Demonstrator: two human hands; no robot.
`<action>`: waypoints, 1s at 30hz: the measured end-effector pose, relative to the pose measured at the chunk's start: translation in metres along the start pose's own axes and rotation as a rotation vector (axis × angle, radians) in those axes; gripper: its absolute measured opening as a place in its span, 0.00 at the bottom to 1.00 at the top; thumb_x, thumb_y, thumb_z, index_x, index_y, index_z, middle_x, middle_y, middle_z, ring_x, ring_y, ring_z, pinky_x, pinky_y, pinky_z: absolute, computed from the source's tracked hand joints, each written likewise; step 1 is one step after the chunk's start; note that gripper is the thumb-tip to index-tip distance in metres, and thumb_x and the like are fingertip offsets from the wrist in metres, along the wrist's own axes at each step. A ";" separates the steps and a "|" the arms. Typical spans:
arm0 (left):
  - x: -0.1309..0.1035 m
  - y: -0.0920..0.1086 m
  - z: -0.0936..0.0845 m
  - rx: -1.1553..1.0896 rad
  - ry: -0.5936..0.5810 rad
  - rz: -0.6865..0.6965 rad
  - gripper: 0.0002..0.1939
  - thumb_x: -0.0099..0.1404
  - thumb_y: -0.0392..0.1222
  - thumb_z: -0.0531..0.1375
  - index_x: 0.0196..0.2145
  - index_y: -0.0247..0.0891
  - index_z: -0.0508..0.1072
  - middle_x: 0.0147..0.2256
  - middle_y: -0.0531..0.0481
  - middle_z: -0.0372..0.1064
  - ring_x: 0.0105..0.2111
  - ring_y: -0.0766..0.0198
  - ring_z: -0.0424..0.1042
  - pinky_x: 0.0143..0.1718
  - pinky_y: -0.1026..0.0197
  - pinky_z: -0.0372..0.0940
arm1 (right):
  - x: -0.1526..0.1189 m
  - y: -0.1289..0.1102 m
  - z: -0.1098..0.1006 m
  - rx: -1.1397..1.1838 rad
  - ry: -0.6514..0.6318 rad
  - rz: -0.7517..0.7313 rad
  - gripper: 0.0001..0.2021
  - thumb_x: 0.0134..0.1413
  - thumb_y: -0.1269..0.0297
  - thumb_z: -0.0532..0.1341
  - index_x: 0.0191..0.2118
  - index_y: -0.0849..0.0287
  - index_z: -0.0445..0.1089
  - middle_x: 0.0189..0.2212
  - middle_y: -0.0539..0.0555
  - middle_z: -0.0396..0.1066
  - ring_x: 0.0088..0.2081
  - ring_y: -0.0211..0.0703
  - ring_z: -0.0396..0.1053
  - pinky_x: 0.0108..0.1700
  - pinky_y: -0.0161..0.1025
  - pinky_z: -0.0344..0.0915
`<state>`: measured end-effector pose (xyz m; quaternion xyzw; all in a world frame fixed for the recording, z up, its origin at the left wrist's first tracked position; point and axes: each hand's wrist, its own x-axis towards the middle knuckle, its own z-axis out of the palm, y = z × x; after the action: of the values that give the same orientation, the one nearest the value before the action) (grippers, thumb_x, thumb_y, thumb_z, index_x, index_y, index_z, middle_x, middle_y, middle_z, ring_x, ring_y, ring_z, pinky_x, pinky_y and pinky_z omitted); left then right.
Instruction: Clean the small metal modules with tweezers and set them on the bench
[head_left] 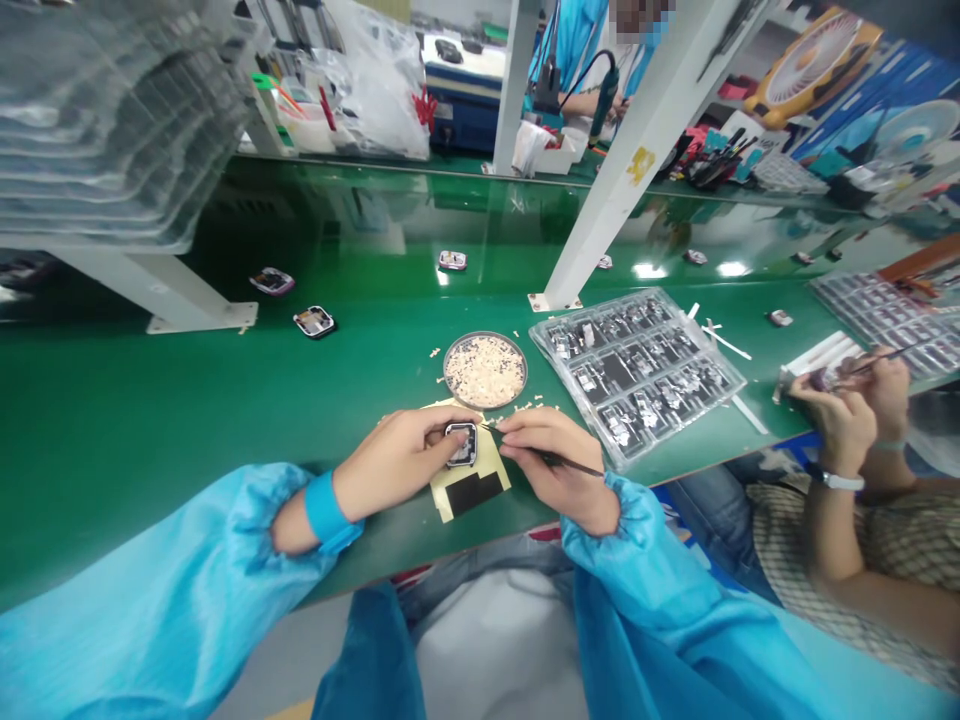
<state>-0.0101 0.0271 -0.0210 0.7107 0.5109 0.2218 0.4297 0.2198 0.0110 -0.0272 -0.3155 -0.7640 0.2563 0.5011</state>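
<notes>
My left hand (401, 458) is closed around a small watch case (463, 446) with a pale rim and dark inside, its thumb pressing on the face. Under the case lies a yellow paper sheet (491, 462) with a black patch (474, 494) on it. Thin dark tweezers (566, 461) are pinched in my right hand (551, 455), their tips pointing left, close to the case. Just beyond my hands stands a round dish (486, 371) full of tiny cream-coloured pieces, some of them scattered around it.
Right of the dish lies a clear tray (637, 365) of small parts. Several watch cases (314, 321) sit farther back on the green table (187, 420). White posts (600, 190) rise from the table. At right, a co-worker's hands (847, 410) hold a small piece.
</notes>
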 end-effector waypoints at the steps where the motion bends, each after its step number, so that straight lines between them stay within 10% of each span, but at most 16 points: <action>1: 0.000 -0.001 0.000 -0.008 -0.001 -0.003 0.18 0.67 0.47 0.59 0.52 0.43 0.79 0.29 0.52 0.78 0.29 0.60 0.74 0.33 0.63 0.66 | 0.000 0.000 -0.001 0.013 0.014 -0.005 0.11 0.57 0.75 0.67 0.44 0.53 0.76 0.42 0.56 0.79 0.44 0.46 0.77 0.46 0.47 0.75; 11: -0.007 0.014 -0.001 -0.145 0.072 -0.022 0.20 0.65 0.45 0.61 0.53 0.39 0.76 0.35 0.49 0.78 0.28 0.62 0.72 0.29 0.63 0.65 | -0.003 -0.003 -0.004 0.190 0.120 0.075 0.06 0.59 0.69 0.66 0.42 0.55 0.75 0.38 0.57 0.79 0.42 0.48 0.77 0.46 0.48 0.75; 18: -0.002 0.009 0.002 -0.543 0.160 -0.013 0.17 0.61 0.45 0.67 0.44 0.38 0.69 0.36 0.47 0.78 0.33 0.61 0.76 0.36 0.62 0.71 | -0.005 0.001 -0.072 -0.032 0.331 0.247 0.16 0.72 0.57 0.50 0.35 0.55 0.69 0.28 0.52 0.73 0.31 0.43 0.72 0.37 0.43 0.68; 24: 0.002 0.012 0.005 -0.563 0.169 -0.105 0.22 0.57 0.50 0.71 0.45 0.37 0.75 0.39 0.45 0.80 0.37 0.58 0.78 0.39 0.61 0.72 | 0.055 0.059 -0.118 -0.742 0.031 0.505 0.13 0.61 0.54 0.62 0.42 0.57 0.77 0.26 0.52 0.73 0.27 0.44 0.68 0.34 0.40 0.61; 30: 0.001 0.010 -0.002 -0.529 0.148 -0.165 0.21 0.61 0.55 0.68 0.44 0.36 0.80 0.31 0.47 0.78 0.26 0.66 0.69 0.26 0.67 0.62 | 0.098 0.094 -0.117 -0.697 -0.079 0.580 0.17 0.56 0.49 0.65 0.28 0.59 0.75 0.27 0.56 0.76 0.30 0.46 0.71 0.37 0.41 0.64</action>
<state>-0.0052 0.0280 -0.0117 0.5118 0.5212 0.3630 0.5785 0.3201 0.1550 0.0085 -0.6563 -0.7033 0.1253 0.2427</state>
